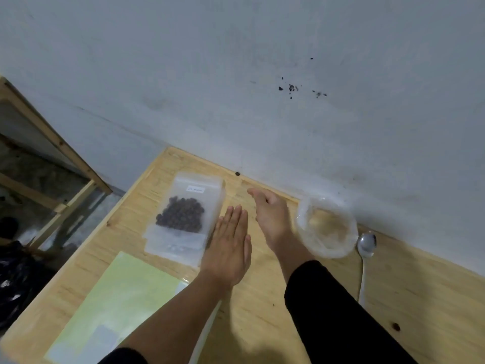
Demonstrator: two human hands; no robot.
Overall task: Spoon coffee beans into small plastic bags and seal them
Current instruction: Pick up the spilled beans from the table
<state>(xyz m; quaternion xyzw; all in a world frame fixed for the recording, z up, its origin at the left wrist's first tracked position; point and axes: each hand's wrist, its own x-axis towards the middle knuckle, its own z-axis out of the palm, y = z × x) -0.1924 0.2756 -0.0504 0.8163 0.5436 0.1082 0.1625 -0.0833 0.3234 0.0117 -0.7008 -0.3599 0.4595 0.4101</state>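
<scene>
A clear plastic bag [185,206] with dark coffee beans [181,215] inside lies flat on a small stack of other clear bags on the wooden table [409,279]. My left hand [228,243] lies flat with straight fingers just right of that stack, touching its edge. My right hand [271,214] hovers over the table between the bags and a clear plastic bowl [326,227], fingers loosely curled and holding nothing. The bowl looks empty. A metal spoon [366,248] lies on the table right of the bowl.
A pale green sheet [126,298] lies at the near left of the table. The grey wall [262,101] runs along the table's far edge. A wooden frame [52,158] and a black bag [15,279] stand on the floor to the left.
</scene>
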